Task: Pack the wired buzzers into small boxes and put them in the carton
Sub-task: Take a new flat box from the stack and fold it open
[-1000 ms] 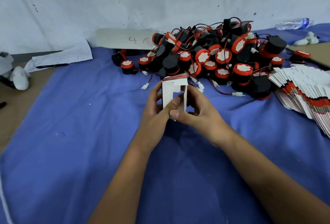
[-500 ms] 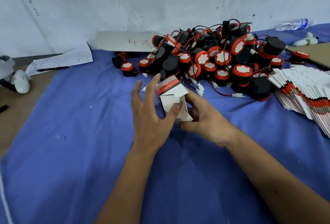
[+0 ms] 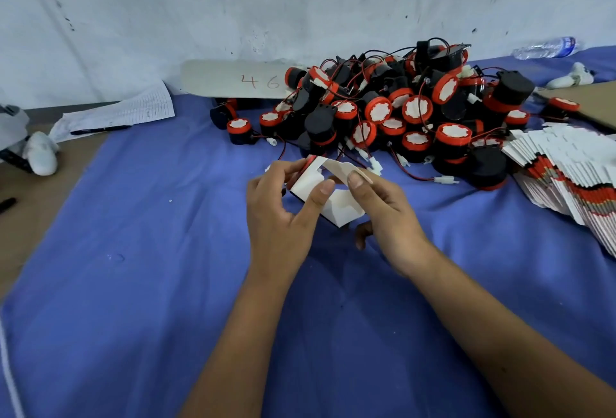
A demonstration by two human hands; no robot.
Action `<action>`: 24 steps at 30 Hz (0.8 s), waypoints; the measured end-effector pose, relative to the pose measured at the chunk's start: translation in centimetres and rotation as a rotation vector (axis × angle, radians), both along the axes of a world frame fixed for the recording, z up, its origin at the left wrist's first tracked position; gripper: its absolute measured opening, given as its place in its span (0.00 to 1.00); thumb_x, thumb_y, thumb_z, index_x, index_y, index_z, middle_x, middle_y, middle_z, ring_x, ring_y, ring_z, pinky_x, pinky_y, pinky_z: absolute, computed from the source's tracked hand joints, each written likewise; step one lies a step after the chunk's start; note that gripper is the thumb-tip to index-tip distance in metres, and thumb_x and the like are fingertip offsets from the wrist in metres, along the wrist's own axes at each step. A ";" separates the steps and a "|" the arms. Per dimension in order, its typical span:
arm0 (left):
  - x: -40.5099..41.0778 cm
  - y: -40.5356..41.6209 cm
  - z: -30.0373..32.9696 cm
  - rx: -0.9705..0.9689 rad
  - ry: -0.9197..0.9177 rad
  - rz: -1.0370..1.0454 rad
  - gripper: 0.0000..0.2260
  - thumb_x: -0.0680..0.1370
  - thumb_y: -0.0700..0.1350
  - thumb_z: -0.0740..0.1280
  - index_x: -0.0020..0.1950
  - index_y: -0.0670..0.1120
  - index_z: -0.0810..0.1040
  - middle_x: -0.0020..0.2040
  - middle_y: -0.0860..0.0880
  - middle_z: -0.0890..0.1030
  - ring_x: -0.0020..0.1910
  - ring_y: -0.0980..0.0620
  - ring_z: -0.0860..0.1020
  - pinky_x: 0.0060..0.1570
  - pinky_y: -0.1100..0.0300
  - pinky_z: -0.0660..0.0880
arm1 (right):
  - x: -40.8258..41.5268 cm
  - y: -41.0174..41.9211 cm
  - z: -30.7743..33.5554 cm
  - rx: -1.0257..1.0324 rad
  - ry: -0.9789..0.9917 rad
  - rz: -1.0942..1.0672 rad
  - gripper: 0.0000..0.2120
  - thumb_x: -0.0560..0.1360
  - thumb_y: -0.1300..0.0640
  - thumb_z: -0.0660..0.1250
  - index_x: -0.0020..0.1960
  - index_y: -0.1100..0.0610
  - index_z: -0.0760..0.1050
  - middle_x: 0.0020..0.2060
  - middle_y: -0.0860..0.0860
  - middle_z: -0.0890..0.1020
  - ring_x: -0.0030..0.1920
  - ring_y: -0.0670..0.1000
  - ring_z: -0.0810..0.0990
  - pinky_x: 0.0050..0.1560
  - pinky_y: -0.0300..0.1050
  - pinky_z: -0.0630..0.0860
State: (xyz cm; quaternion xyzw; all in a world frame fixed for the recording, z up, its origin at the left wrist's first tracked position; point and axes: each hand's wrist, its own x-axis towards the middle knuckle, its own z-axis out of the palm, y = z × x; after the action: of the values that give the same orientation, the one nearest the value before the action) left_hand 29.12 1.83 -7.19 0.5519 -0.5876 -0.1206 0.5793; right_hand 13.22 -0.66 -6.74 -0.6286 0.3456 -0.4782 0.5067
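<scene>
A small white box (image 3: 321, 199), partly folded with one flap raised, is held just above the blue cloth (image 3: 140, 251), near the middle of the view. It is gripped by both hands. The left hand (image 3: 280, 217) is curled round its left side, the thumb laid across the white face and the fingertips at the red-edged end. The right hand (image 3: 383, 214) is closed on the raised flap, which is pinched between thumb and forefinger; the remaining fingers are tucked under the box.

Just behind the box, a heap of wired buzzers (image 3: 400, 111) is piled on the cloth: black bodies, red rims, white faces, red and black leads with white connectors trailing toward the box. To the right of the heap, a fanned stack of flat box blanks (image 3: 566, 177) is laid, running off the right edge.

Behind the heap, a pale board marked "4 6" (image 3: 233, 79) is propped against the scuffed white wall (image 3: 300, 1). A printed sheet (image 3: 126, 112) with a pen on it is seen at the left rear, and a plastic bottle (image 3: 546, 48) at the far right rear.

The cloth is bounded on the left by bare brown surface (image 3: 40, 197). Open cloth is noted to the left of the hands and in the foreground, apart from the forearms.
</scene>
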 end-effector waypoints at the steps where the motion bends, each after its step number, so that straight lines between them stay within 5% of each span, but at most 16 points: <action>1: -0.2 0.0 0.0 -0.005 -0.018 0.021 0.15 0.76 0.66 0.67 0.59 0.62 0.74 0.56 0.64 0.78 0.61 0.57 0.73 0.54 0.74 0.67 | 0.2 0.0 0.1 -0.013 0.008 -0.038 0.18 0.82 0.42 0.60 0.65 0.46 0.81 0.48 0.45 0.82 0.38 0.56 0.80 0.26 0.48 0.73; 7: -0.9 0.3 -0.1 -0.057 -0.054 -0.092 0.09 0.82 0.55 0.67 0.58 0.57 0.69 0.53 0.55 0.77 0.54 0.50 0.78 0.49 0.58 0.76 | 0.1 -0.1 0.0 -0.227 0.176 -0.260 0.29 0.82 0.43 0.58 0.47 0.70 0.79 0.37 0.55 0.76 0.35 0.62 0.75 0.31 0.61 0.72; 12: -0.5 0.1 0.1 -0.097 -0.054 -0.129 0.09 0.80 0.45 0.70 0.49 0.41 0.73 0.44 0.49 0.73 0.47 0.49 0.75 0.50 0.61 0.73 | 0.2 0.1 0.1 -0.256 0.159 -0.325 0.26 0.81 0.40 0.60 0.36 0.60 0.74 0.33 0.56 0.73 0.34 0.61 0.72 0.31 0.56 0.70; 15: -0.7 0.3 0.5 -0.102 -0.056 -0.170 0.12 0.80 0.48 0.69 0.49 0.39 0.74 0.44 0.53 0.72 0.45 0.51 0.74 0.46 0.61 0.72 | 0.2 0.1 0.3 -0.245 0.129 -0.289 0.12 0.82 0.43 0.62 0.47 0.42 0.83 0.41 0.53 0.80 0.42 0.57 0.79 0.42 0.59 0.76; 18: -0.8 0.6 0.7 -0.103 0.029 -0.234 0.19 0.81 0.56 0.64 0.46 0.39 0.74 0.48 0.49 0.77 0.47 0.48 0.77 0.46 0.54 0.74 | -0.2 -0.2 0.4 -0.244 0.096 -0.213 0.11 0.82 0.46 0.64 0.56 0.48 0.84 0.52 0.46 0.83 0.55 0.53 0.81 0.53 0.58 0.78; 21: -0.7 0.6 0.6 -0.076 0.116 -0.261 0.20 0.82 0.56 0.61 0.45 0.38 0.74 0.51 0.46 0.81 0.52 0.46 0.80 0.49 0.44 0.77 | -0.4 -0.1 0.5 -0.296 0.138 -0.204 0.09 0.81 0.49 0.66 0.56 0.48 0.83 0.53 0.42 0.82 0.56 0.49 0.81 0.54 0.47 0.77; 24: -0.7 0.8 0.7 -0.068 0.084 -0.224 0.14 0.79 0.51 0.67 0.40 0.44 0.70 0.47 0.44 0.82 0.57 0.47 0.81 0.53 0.45 0.78 | -0.4 -0.2 0.2 -0.420 0.240 -0.265 0.08 0.79 0.53 0.70 0.55 0.53 0.84 0.51 0.44 0.82 0.54 0.46 0.81 0.53 0.37 0.75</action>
State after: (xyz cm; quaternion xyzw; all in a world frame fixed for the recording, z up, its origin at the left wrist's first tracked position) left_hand 28.42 2.59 -6.51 0.4573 -0.6246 -0.1878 0.6045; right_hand 12.79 -0.88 -6.53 -0.7215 0.3756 -0.5235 0.2537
